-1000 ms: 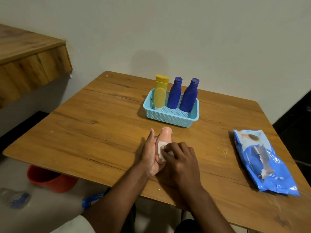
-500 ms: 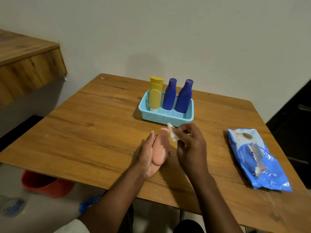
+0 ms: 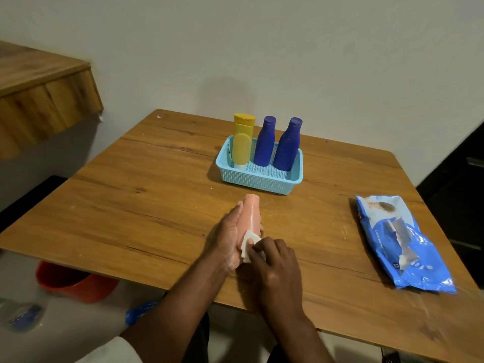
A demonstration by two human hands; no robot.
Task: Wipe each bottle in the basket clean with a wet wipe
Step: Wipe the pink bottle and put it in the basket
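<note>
My left hand [image 3: 229, 237] holds a pink bottle [image 3: 252, 214] lying lengthwise over the wooden table [image 3: 146, 205], its cap pointing away from me. My right hand [image 3: 275, 268] presses a small white wet wipe [image 3: 248, 243] against the bottle's near end. Behind them stands a light blue basket [image 3: 258, 180] with a yellow bottle [image 3: 242, 145] on the left and two dark blue bottles [image 3: 265, 142] [image 3: 288, 146] beside it, all upright.
A blue pack of wet wipes [image 3: 403, 247] lies on the table's right side, its flap open. A wooden ledge [image 3: 42, 106] juts out at the left. Below the table's left edge are an orange bucket [image 3: 73, 281] and a plastic bottle [image 3: 21, 315] on the floor.
Half a second ago my right hand held the wipe at the bottle's far end; it has drawn back along the bottle to the near end. The left hand still holds the bottle.
</note>
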